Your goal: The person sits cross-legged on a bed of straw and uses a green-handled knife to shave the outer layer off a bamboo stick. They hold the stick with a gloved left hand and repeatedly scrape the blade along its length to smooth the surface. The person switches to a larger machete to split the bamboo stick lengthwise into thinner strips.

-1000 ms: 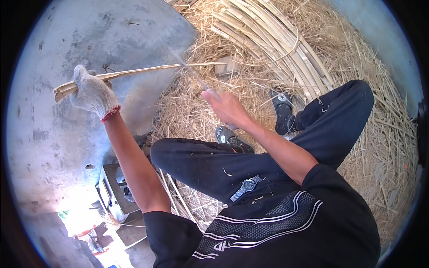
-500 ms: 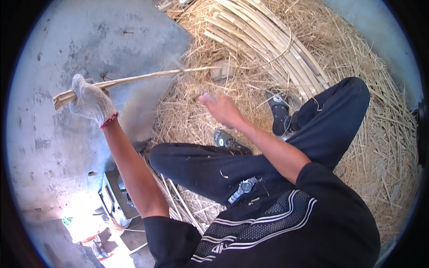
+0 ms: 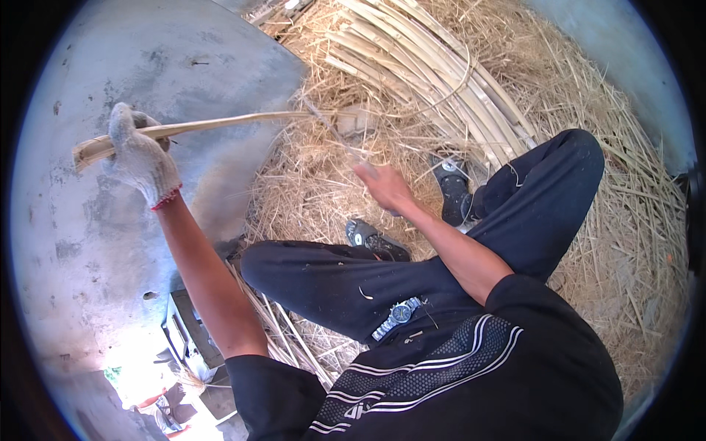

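Head view: clasped in gloved left grip (image 3: pixel 141 160), strip (image 3: pixel 213 123); in bare right grip (image 3: pixel 385 187), knife (image 3: pixel 331 127). Best angled shallow, away from left grip.

The head view, from the left of two fisheye cameras worn side by side, looks steeply down from the wearer's own head — close enough that the black shirt (image 3: pixel 471 367) looms large at the near side. It faces outward over the dark trousers (image 3: pixel 316 283), taking in the gloved left hand (image 3: pixel 143 158) at left, the bare right hand (image 3: pixel 386 187) around the centre and the bundle of pale split strips (image 3: pixel 441 73) at the far side. Its wide lens bows the outer scene into a circle — mottled grey surface (image 3: pixel 73 242) along the left, straw-like litter (image 3: pixel 632 242) along the right.
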The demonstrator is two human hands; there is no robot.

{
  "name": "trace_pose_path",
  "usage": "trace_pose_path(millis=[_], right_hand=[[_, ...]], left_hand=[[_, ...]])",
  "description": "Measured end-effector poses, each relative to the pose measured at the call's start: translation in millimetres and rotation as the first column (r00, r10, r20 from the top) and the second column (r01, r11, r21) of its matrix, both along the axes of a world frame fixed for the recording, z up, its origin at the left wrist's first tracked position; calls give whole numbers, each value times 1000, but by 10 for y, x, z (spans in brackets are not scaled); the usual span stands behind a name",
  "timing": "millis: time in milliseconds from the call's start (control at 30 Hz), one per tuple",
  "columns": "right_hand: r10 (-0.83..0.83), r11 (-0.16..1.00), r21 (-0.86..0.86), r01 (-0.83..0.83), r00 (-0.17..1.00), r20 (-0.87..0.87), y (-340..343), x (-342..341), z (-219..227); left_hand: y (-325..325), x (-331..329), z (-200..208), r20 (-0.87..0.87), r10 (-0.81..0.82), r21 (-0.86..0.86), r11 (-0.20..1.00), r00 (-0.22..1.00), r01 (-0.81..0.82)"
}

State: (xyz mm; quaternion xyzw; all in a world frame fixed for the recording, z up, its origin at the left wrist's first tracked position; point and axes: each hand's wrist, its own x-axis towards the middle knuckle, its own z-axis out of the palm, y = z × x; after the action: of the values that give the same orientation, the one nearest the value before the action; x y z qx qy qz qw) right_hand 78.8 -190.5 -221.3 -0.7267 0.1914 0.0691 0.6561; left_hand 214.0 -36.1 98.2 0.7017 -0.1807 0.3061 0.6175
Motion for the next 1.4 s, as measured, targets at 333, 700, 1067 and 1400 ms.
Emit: trace_pose_path(millis=[333, 700, 1067, 1400], right_hand=[[32, 992, 120, -35, 999, 32, 111, 96, 272], [68, 990, 95, -107, 938, 341, 257, -120, 869], [-95, 969, 181, 170, 928, -360, 100, -52, -166], [-23, 988, 145, -45, 899, 437, 390, -216, 992]], left_hand=[[-153, -44, -9, 10, -157, 86, 984, 988, 155], [-313, -66, 44, 19, 39, 42, 998, 999, -39], [-272, -24, 16, 38, 37, -108, 994, 999, -33], [-141, 154, 11, 3, -168, 15, 986, 986, 168]])
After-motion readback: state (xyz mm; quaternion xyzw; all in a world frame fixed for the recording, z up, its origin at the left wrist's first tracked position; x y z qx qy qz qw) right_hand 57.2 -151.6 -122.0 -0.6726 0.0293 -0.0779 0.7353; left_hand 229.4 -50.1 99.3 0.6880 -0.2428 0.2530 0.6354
